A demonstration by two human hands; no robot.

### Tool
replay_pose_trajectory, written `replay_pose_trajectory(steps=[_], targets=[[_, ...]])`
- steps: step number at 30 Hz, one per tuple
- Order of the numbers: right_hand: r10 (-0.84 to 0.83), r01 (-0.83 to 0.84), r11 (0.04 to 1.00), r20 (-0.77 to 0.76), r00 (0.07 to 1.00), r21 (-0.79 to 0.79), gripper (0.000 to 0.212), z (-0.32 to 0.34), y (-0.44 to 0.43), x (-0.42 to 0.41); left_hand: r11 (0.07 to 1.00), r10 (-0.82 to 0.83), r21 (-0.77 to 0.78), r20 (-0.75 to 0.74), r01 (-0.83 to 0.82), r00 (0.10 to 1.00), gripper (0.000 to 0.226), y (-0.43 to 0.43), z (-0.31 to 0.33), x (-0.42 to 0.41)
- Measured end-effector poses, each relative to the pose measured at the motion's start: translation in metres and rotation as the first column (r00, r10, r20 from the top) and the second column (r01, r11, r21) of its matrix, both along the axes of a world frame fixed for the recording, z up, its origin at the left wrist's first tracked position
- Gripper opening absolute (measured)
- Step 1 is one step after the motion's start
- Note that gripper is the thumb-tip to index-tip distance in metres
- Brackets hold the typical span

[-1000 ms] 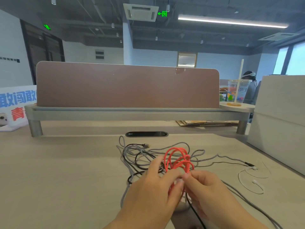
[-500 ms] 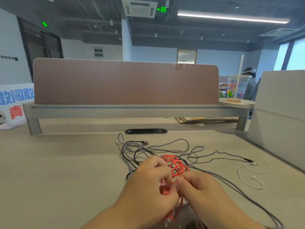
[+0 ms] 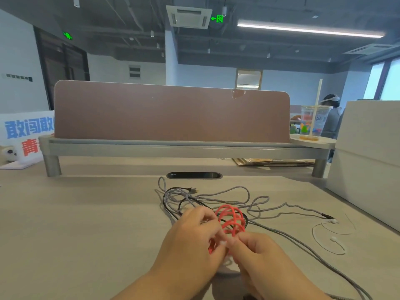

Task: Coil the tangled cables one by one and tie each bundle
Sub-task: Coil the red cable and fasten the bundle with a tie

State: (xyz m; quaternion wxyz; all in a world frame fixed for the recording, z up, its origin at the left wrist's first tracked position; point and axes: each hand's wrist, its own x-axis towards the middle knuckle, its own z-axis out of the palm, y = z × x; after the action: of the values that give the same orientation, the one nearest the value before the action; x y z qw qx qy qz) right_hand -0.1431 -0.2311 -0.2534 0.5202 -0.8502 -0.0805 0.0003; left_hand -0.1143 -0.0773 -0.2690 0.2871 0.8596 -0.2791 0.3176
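Note:
A red cable (image 3: 231, 219) is wound into a small coil held just above the desk. My left hand (image 3: 192, 245) grips the coil's near left side and my right hand (image 3: 263, 256) pinches it from the right, fingertips meeting at the middle. Behind the coil lie a braided grey cable (image 3: 270, 207) and a thin black cable (image 3: 173, 210), tangled together in loose loops. The lower part of the red coil is hidden by my fingers.
A thin white tie (image 3: 329, 241) lies at the right on the desk (image 3: 86, 224). A black cable slot (image 3: 194, 175) sits behind the tangle. A brown partition (image 3: 171, 113) on a grey shelf spans the back, a plastic cup (image 3: 315, 123) stands at its right end, and a white box (image 3: 372, 154) stands at far right.
The red coil has been pulled tighter and lower between both hands, which have closed in on it. The camera has tilted slightly; the grey and black cables stay put.

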Motion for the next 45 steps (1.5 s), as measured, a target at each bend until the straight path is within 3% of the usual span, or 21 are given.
replay_pose_trajectory(steps=[5,9,14,16,19,22,24,28,36,40,45], targets=[[0.089,-0.089,0.995,-0.016,0.996,-0.045,0.043,0.005,0.003,-0.003,1.0,0.029,0.011,-0.038,-0.028,0.999,0.007,0.003,0.004,0.005],[0.039,-0.038,0.997,0.018,0.999,-0.065,0.042,0.01,0.006,-0.007,0.996,0.011,-0.081,-0.232,-0.031,0.973,0.012,0.004,0.013,0.01],[0.046,-0.046,0.997,-0.001,0.999,-0.056,0.045,0.008,0.012,-0.01,0.996,0.011,-0.082,-0.329,-0.04,0.944,0.019,0.009,0.017,0.015],[0.035,-0.035,0.999,-0.063,0.997,0.01,0.047,0.004,0.012,-0.013,0.995,-0.024,-0.103,-0.289,-0.006,0.957,0.016,0.008,0.011,0.014],[0.055,-0.05,0.998,-0.195,0.979,0.031,0.052,0.005,0.014,-0.015,0.993,-0.118,-0.034,-0.13,0.114,0.984,0.031,0.008,-0.005,0.011],[0.089,-0.088,0.996,-0.346,0.934,0.019,0.046,0.011,0.015,-0.014,0.987,-0.162,-0.008,-0.098,0.162,0.982,0.021,0.008,-0.011,0.011],[0.125,-0.091,0.99,-0.394,0.911,0.105,0.044,0.015,0.013,-0.014,0.988,-0.15,0.02,-0.046,0.151,0.988,0.021,0.007,-0.013,0.013],[0.149,-0.087,0.978,-0.341,0.928,0.189,0.049,0.009,0.006,-0.014,0.993,-0.085,-0.085,0.018,0.086,0.996,0.018,0.004,-0.014,0.012],[0.058,-0.004,0.977,-0.249,0.967,0.215,0.045,0.009,0.012,-0.016,0.995,-0.017,0.094,0.37,-0.019,0.929,0.007,0.005,-0.003,0.01],[0.027,0.019,0.976,-0.209,0.978,0.215,0.047,0.008,0.011,-0.017,0.985,-0.018,0.169,0.358,-0.046,0.933,0.014,0.003,-0.003,0.016],[0.011,0.026,0.981,-0.187,0.982,0.19,0.049,0.0,0.014,-0.015,0.986,0.002,0.158,0.289,-0.05,0.957,0.023,0.001,-0.002,0.019]])
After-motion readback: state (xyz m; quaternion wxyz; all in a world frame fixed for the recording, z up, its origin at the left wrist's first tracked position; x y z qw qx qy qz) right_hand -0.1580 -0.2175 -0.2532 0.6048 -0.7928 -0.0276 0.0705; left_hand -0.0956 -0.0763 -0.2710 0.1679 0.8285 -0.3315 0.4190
